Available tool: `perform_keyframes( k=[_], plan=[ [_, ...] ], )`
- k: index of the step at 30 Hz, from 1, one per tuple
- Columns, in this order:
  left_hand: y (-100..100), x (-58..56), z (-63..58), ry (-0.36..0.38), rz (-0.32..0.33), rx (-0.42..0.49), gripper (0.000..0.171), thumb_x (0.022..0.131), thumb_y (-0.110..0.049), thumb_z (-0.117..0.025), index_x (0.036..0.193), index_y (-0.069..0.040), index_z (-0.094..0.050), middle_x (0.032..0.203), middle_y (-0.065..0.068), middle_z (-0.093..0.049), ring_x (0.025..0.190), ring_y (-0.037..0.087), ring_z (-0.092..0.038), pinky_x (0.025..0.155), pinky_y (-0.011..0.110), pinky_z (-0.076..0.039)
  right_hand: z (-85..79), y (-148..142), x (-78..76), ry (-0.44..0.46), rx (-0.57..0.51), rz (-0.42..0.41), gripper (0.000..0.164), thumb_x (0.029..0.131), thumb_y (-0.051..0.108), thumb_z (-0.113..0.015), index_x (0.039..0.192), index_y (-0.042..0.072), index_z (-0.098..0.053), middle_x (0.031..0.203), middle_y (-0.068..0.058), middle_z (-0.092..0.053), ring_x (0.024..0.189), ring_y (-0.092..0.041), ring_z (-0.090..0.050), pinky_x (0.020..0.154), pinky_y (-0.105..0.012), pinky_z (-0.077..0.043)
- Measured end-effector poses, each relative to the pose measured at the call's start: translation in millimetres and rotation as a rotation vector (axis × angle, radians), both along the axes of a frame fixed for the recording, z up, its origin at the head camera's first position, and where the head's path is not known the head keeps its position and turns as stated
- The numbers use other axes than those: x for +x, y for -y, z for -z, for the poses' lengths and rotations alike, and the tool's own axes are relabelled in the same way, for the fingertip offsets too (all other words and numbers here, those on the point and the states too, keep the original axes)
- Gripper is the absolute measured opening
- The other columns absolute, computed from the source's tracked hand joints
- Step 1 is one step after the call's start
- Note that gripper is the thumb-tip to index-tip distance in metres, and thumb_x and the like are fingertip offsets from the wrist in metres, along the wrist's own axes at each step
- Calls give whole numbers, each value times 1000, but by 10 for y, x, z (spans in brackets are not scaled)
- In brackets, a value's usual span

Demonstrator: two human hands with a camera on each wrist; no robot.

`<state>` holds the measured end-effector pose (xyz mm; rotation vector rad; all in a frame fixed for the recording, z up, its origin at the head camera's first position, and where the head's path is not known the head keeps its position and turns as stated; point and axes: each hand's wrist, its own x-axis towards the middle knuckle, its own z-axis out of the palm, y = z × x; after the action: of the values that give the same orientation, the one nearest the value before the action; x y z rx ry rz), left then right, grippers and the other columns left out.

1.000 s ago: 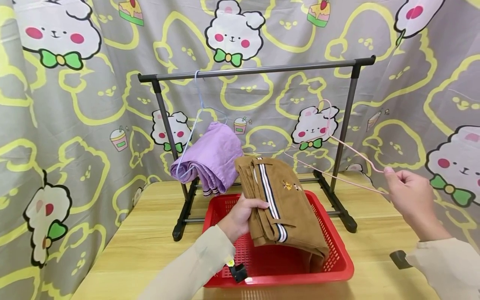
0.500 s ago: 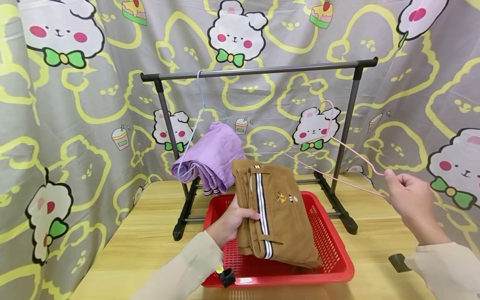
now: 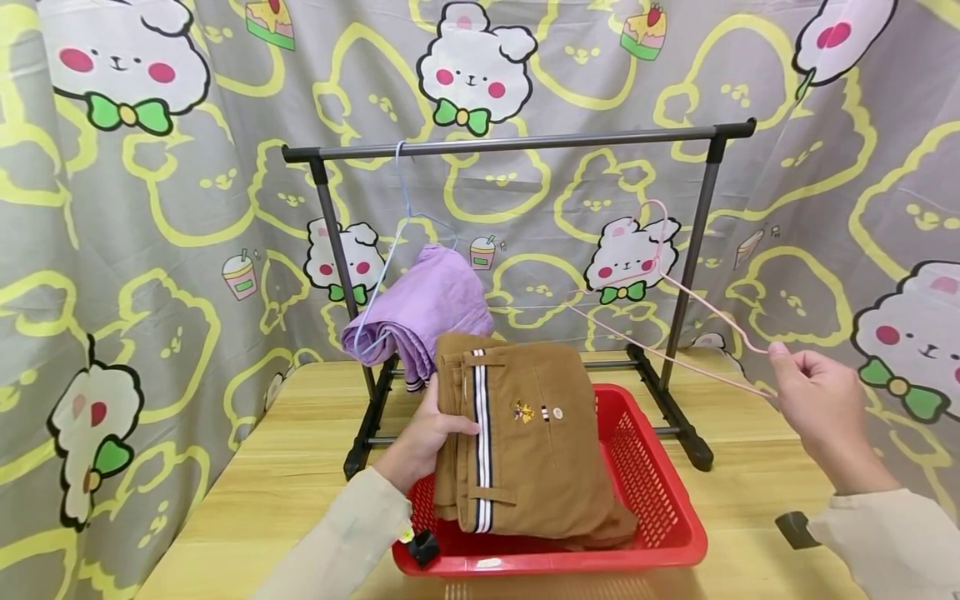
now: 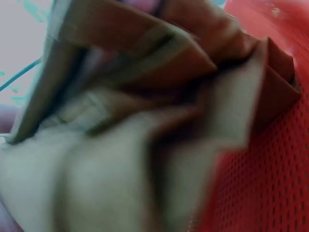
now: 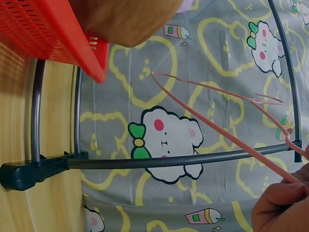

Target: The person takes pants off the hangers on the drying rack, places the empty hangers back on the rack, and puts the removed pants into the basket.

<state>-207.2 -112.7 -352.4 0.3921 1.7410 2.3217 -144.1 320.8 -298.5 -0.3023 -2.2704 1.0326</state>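
Folded brown trousers [image 3: 547, 467] with a striped waistband and a small embroidered emblem are held at the waistband by my left hand [image 3: 427, 437], thumb on top. They lie over the red basket [image 3: 678, 533], their lower part inside it. In the left wrist view the brown folds [image 4: 111, 164] are blurred, and the left fingers under them are hidden. My right hand [image 3: 821, 412] grips one end of a pink wire hanger [image 3: 705, 304], held out to the right of the trousers. The right wrist view shows the hanger [image 5: 212, 123] with its far end free.
A grey metal rack [image 3: 525, 142] stands behind the basket on the wooden table [image 3: 247, 500]. From its bar hangs a blue hanger [image 3: 390, 250] bearing folded purple trousers [image 3: 442, 304]. A patterned curtain [image 3: 247, 108] surrounds the back and sides.
My left hand has moved the brown trousers left and down over the basket, turning them so the emblem side lies flatter. The right hand and pink hanger have hardly moved.
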Motion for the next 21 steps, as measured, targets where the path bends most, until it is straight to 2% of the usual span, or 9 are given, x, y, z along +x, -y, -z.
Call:
perform_keyframes(
  k=[5, 10, 13, 18, 21],
  plan=[
    [125, -12, 27, -26, -68, -96, 105, 73, 13, -69, 153, -25, -12, 135, 19, -45, 106, 28, -54, 86, 42, -49, 12, 15, -20, 18, -2, -1, 55, 98, 48, -48, 65, 4, -51, 51, 1, -43, 49, -17, -39, 41, -33, -30],
    [187, -21, 29, -48, -72, -196, 94, 82, 1, -72, 152, -23, -15, 141, 16, -41, 112, 29, -50, 90, 41, -45, 29, 15, -28, 6, -10, -3, 55, 98, 46, -48, 64, 3, -49, 51, 1, -43, 49, -15, -40, 41, -33, -30],
    [202, -27, 27, -20, -67, -241, 92, 84, -3, -72, 152, -23, -13, 144, 15, -38, 116, 30, -47, 94, 43, -42, 44, 16, -32, 4, -13, -4, 55, 98, 46, -49, 64, 3, -50, 50, 1, -44, 49, -13, -43, 41, -33, -31],
    [237, -41, 64, 50, -96, -289, 82, 88, -6, -69, 149, -15, -14, 146, 17, -32, 124, 35, -39, 101, 50, -36, 66, 17, -38, 7, -21, -2, 55, 98, 46, -49, 64, 3, -53, 49, 1, -45, 50, -14, -43, 42, -33, -31],
    [255, -40, 67, 73, -105, -285, 82, 89, -9, -67, 149, -13, -11, 152, 18, -22, 133, 37, -26, 108, 57, -24, 65, 8, -42, 0, -30, -1, 55, 98, 45, -50, 63, 3, -52, 49, 2, -45, 49, -15, -41, 42, -33, -31]
  ],
)
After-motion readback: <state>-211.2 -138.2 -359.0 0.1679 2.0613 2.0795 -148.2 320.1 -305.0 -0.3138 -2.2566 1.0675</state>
